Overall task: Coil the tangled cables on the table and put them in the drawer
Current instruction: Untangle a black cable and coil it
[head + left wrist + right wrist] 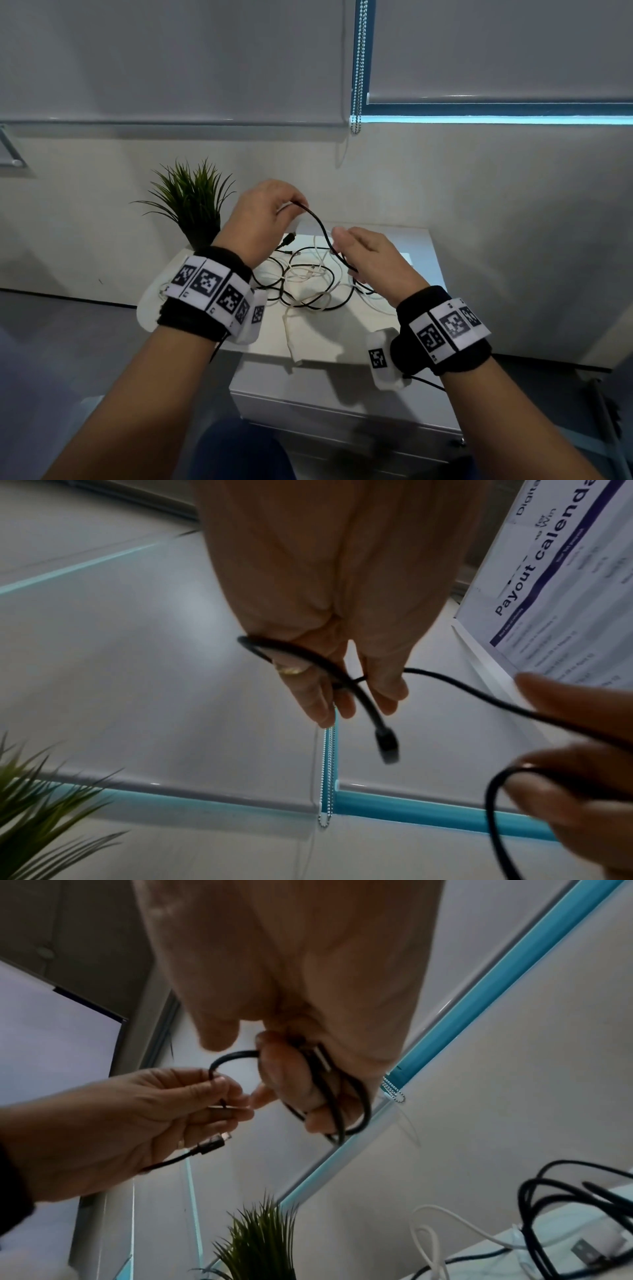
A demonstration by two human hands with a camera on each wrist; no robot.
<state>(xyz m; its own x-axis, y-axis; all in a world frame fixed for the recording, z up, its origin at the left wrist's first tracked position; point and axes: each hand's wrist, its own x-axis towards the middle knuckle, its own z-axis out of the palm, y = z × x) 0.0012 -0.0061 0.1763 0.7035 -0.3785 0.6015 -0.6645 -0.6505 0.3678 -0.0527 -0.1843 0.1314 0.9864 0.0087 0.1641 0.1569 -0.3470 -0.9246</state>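
Note:
A black cable (320, 222) hangs between my two hands above the white cabinet top (421, 253). My left hand (291, 205) pinches it close to its black plug (387, 744), which dangles below the fingers (342, 693). My right hand (342, 253) has its fingers (291, 1085) curled round small loops of the same cable. The rest of it runs down into a tangle of black and white cables (308, 281) lying on the cabinet. A closed drawer front (308, 407) shows below the top's front edge.
A potted green plant (195, 202) stands at the cabinet's back left corner. A white adapter (294, 342) on a white lead lies near the front edge. The wall and window blinds with a bead chain (358, 85) are behind.

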